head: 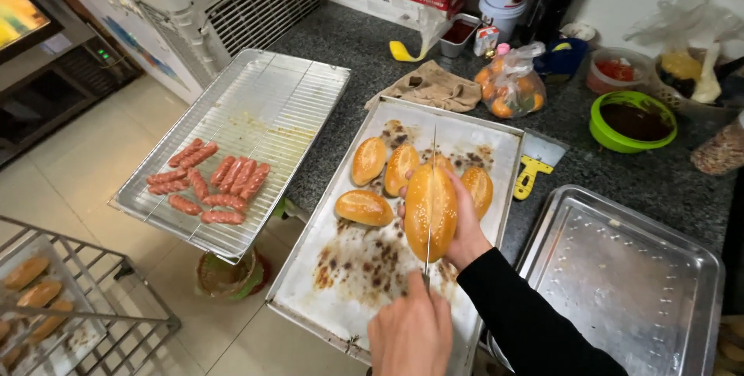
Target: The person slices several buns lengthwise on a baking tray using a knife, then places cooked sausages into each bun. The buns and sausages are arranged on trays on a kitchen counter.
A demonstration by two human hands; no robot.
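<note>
The left hand sits low at the bottom edge of the view, back upward, fingers curled shut in a fist-like grip. The right hand reaches in from the right on a black-sleeved arm, fingers wrapped and cupped, thumb side turned toward the left hand.

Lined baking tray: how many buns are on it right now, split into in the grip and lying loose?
Held bun, in the right hand, under the knife: 1
Loose buns on the lined tray: 4
Total: 5
</note>
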